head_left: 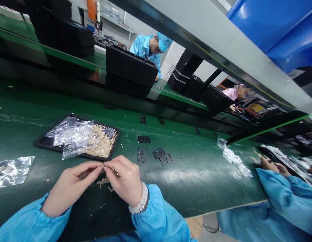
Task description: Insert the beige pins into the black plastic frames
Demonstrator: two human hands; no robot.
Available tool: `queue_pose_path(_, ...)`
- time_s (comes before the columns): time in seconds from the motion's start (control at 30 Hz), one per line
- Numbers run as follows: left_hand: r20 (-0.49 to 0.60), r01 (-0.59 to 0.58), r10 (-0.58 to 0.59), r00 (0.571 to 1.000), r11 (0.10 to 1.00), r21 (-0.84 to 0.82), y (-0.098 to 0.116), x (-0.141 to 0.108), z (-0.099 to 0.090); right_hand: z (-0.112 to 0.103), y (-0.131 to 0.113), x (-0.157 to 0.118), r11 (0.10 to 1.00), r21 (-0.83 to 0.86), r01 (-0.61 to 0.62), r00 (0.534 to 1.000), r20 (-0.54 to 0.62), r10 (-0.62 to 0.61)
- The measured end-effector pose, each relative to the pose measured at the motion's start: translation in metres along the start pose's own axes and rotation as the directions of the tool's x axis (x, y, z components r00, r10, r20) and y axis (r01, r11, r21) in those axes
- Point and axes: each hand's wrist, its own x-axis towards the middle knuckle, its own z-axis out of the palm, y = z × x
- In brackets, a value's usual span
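Note:
My left hand (74, 185) and my right hand (125, 179) meet at the fingertips just in front of a black tray (42, 145). Both pinch a tiny beige piece (103, 165) between them, mostly covered by the fingers. More beige pieces (103, 182) lie on the green table below my right hand. The tray holds a heap of small beige pieces (102, 141) and clear plastic bags (76, 134). Right of the tray are several flat black parts, among them one upright plate (142, 155) and two overlapping plates (159, 153).
A clear bag (13, 171) lies at the left edge of the green table (196, 181). Another plastic bag (234, 158) is at the right, near a co-worker's hands (274, 166). Behind the table stand black bins (130, 65) and a person in blue (142, 45).

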Motion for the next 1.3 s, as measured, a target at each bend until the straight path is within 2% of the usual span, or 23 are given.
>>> queue_pose_path(0.1, -0.009, -0.157, 0.159, 0.987, 0.982, 0.102, -0.004, -0.001, -0.001, -0.001, -0.001, -0.003, 1.000, -0.017, 0.014, 1.000, -0.019, -0.014)
queue_pose_path(0.2, 0.007, -0.326, 0.332, 0.943, 0.923, 0.205, -0.004, -0.003, -0.001, -0.001, 0.000, -0.004, 0.999, -0.021, 0.028, 0.999, -0.035, -0.028)
queue_pose_path(0.27, 0.020, -0.458, 0.469, 0.883, 0.852, 0.254, -0.002, -0.004, -0.001, -0.001, 0.000, -0.004, 1.000, -0.020, 0.022, 0.999, -0.045, -0.023)
queue_pose_path(0.37, 0.048, -0.638, 0.657, 0.752, 0.708, 0.301, 0.003, -0.007, 0.000, 0.002, -0.002, -0.003, 1.000, -0.023, -0.005, 0.998, -0.070, 0.003)
queue_pose_path(0.4, 0.052, -0.666, 0.687, 0.724, 0.679, 0.309, 0.003, -0.007, 0.001, 0.004, -0.004, -0.002, 0.999, -0.002, -0.032, 0.996, -0.082, 0.032)
queue_pose_path(0.43, 0.050, -0.673, 0.696, 0.717, 0.670, 0.313, 0.003, -0.007, 0.001, 0.005, -0.005, -0.002, 0.996, 0.044, -0.078, 0.992, -0.093, 0.082)
queue_pose_path(0.5, 0.022, -0.625, 0.652, 0.758, 0.716, 0.310, 0.001, -0.007, 0.002, 0.008, -0.005, 0.001, 0.948, 0.212, -0.237, 0.963, -0.080, 0.259)
queue_pose_path(0.6, -0.021, -0.462, 0.484, 0.875, 0.846, 0.264, -0.006, -0.003, 0.001, 0.011, 0.003, 0.008, 0.722, 0.478, -0.499, 0.842, 0.070, 0.536)
queue_pose_path(0.63, -0.024, -0.401, 0.419, 0.908, 0.883, 0.243, -0.008, -0.001, 0.001, 0.012, 0.008, 0.011, 0.660, 0.515, -0.547, 0.805, 0.106, 0.584)
queue_pose_path(0.67, -0.023, -0.341, 0.355, 0.935, 0.914, 0.220, -0.010, 0.001, 0.000, 0.013, 0.013, 0.014, 0.634, 0.522, -0.571, 0.784, 0.117, 0.610)
queue_pose_path(0.7, -0.018, -0.284, 0.293, 0.956, 0.939, 0.195, -0.011, 0.003, 0.000, 0.014, 0.019, 0.019, 0.648, 0.494, -0.580, 0.779, 0.105, 0.618)
queue_pose_path(0.77, -0.007, -0.185, 0.188, 0.982, 0.972, 0.147, -0.012, 0.006, -0.001, 0.016, 0.030, 0.028, 0.743, 0.331, -0.582, 0.801, 0.075, 0.594)
queue_pose_path(0.87, 0.005, -0.090, 0.090, 0.996, 0.991, 0.101, -0.014, 0.010, -0.001, 0.019, 0.040, 0.037, 0.834, 0.098, -0.544, 0.837, 0.132, 0.531)
queue_pose_path(0.9, 0.012, -0.076, 0.075, 0.997, 0.992, 0.102, -0.014, 0.011, -0.001, 0.020, 0.042, 0.038, 0.847, 0.076, -0.526, 0.844, 0.163, 0.510)
queue_pose_path(0.97, 0.031, -0.068, 0.065, 0.997, 0.990, 0.120, -0.016, 0.013, -0.002, 0.022, 0.041, 0.036, 0.840, 0.150, -0.521, 0.846, 0.218, 0.486)
queue_pose_path(1.03, 0.052, -0.085, 0.078, 0.996, 0.987, 0.140, -0.018, 0.016, -0.002, 0.022, 0.037, 0.030, 0.737, 0.323, -0.594, 0.803, 0.302, 0.514)
queue_pose_path(1.13, 0.074, -0.135, 0.124, 0.989, 0.979, 0.151, -0.019, 0.018, -0.001, 0.021, 0.030, 0.020, 0.387, 0.545, -0.744, 0.657, 0.488, 0.575)
queue_pose_path(1.17, 0.083, -0.155, 0.144, 0.986, 0.976, 0.156, -0.018, 0.018, 0.001, 0.020, 0.029, 0.017, 0.275, 0.573, -0.772, 0.608, 0.538, 0.584)
queue_pose_path(1.23, 0.107, -0.201, 0.184, 0.977, 0.965, 0.170, -0.018, 0.016, 0.004, 0.019, 0.026, 0.014, 0.108, 0.602, -0.791, 0.534, 0.595, 0.600)
queue_pose_path(1.3, 0.145, -0.256, 0.230, 0.962, 0.947, 0.192, -0.016, 0.013, 0.006, 0.017, 0.024, 0.014, 0.020, 0.618, -0.786, 0.495, 0.609, 0.619)
